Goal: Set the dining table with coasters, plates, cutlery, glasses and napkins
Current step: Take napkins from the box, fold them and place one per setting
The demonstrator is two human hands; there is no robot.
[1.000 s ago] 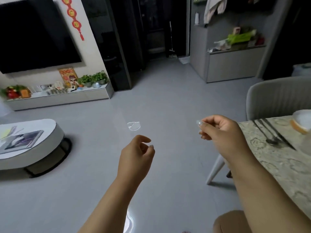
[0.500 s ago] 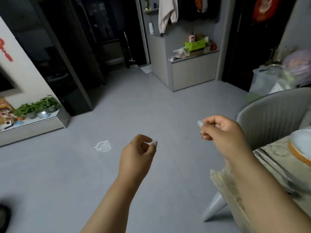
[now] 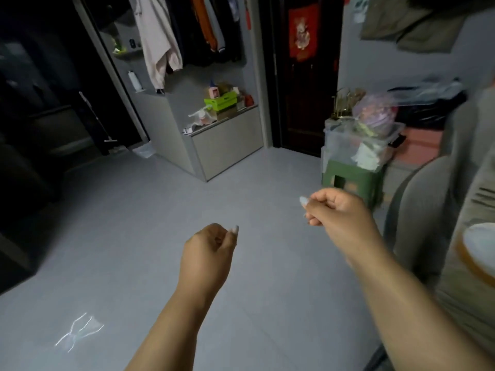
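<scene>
Both hands were raised over the grey floor (image 3: 134, 236) and held nothing. The left hand (image 3: 207, 253) had its fingers (image 3: 233, 232) curled loosely inward, thumb near the forefinger, with nothing between them. The right hand (image 3: 337, 212) was higher and further right, its fingers (image 3: 312, 210) curled narrowly toward the palm, also empty.

At the right edge, the surface (image 3: 466, 290) showed blurred, and on it lay a white plate (image 3: 479, 236) on a round orange-rimmed coaster (image 3: 467, 258); the hands were well apart from both. A grey chair (image 3: 417, 210) stood just beside the surface.

Beyond the right hand, a clear plastic bin (image 3: 345, 145) sat on a green stool (image 3: 348, 175); it held crumpled white and pale things that were too blurred to name, with a purple bundle (image 3: 375, 113) resting on top. On the low grey cabinet (image 3: 225, 137) by the wall stood a lime-green box (image 3: 221, 101) with a small pink item (image 3: 213, 92) on it; its contents could not be told. Clothes (image 3: 160, 44) hung above the cabinet. A pale glint of light (image 3: 77, 330) lay on the floor at lower left.
</scene>
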